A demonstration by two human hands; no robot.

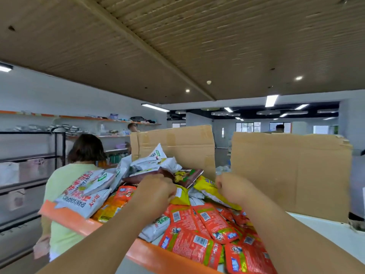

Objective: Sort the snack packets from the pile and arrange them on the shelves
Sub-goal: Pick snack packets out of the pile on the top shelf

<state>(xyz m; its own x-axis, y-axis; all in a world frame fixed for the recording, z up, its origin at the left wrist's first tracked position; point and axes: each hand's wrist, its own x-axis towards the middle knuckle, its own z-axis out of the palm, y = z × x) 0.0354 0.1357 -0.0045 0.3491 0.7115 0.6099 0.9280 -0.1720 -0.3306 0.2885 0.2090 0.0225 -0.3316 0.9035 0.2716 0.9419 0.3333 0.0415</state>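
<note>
Under both hands, the snack packets (189, 220) are glossy plastic film that catches the light. Beyond the right hand (230, 187), the cardboard sheets (290, 173) look matt and brown, with smooth tape strips. Below the left hand (156, 189), the shelf edge (79, 221) is smooth orange, material unclear.

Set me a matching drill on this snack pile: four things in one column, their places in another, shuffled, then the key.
Things:
1. dark brown packet
2. red packets
3. white packets
4. cardboard sheets

Places:
A. standing upright behind the pile
B. nearest the camera, between the forearms
C. top of the pile, at the left hand
D. left side, overhanging the orange edge

Pairs: 1-C, 2-B, 3-D, 4-A
</note>
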